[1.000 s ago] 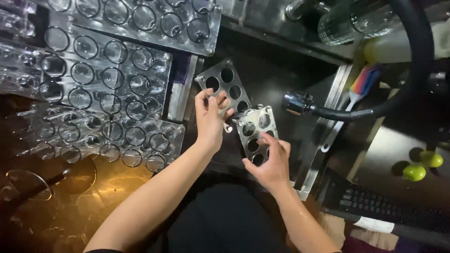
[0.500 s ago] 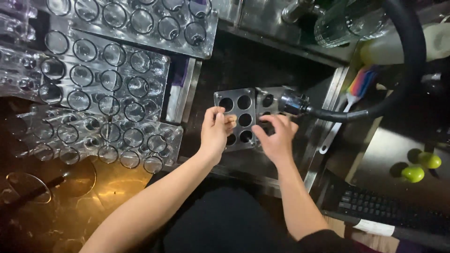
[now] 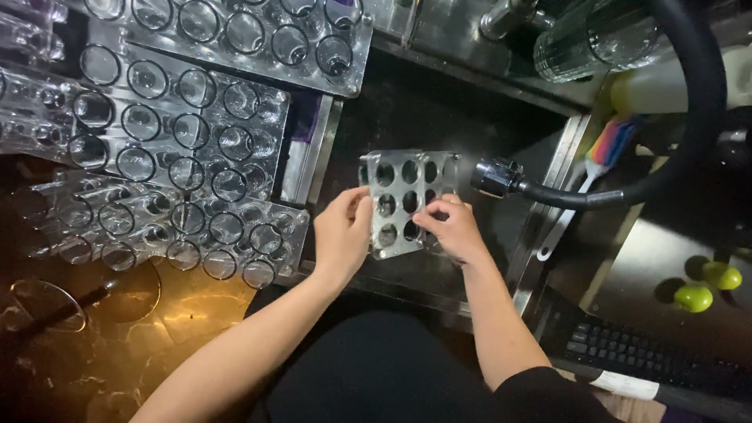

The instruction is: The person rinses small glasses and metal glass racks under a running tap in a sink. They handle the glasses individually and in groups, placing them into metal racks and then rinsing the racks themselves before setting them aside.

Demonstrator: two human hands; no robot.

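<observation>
Both hands grip clear holed rack (image 3: 407, 202) over dark sink (image 3: 423, 110): left hand (image 3: 342, 233) pinches its left edge, right hand (image 3: 452, 229) its right side. Spray nozzle (image 3: 495, 176) just beside rack; glass racks (image 3: 180, 133) at left

Clear plastic rack (image 3: 407, 200), flat rectangular plate with rows of round holes, nine or so visible. Held between both hands over a dark sink: left hand (image 3: 342, 235) grips its left edge, right hand (image 3: 450, 229) its lower right corner. Plate faces up, slightly tilted. Holes look empty. Surface glossy, maybe wet.
</observation>
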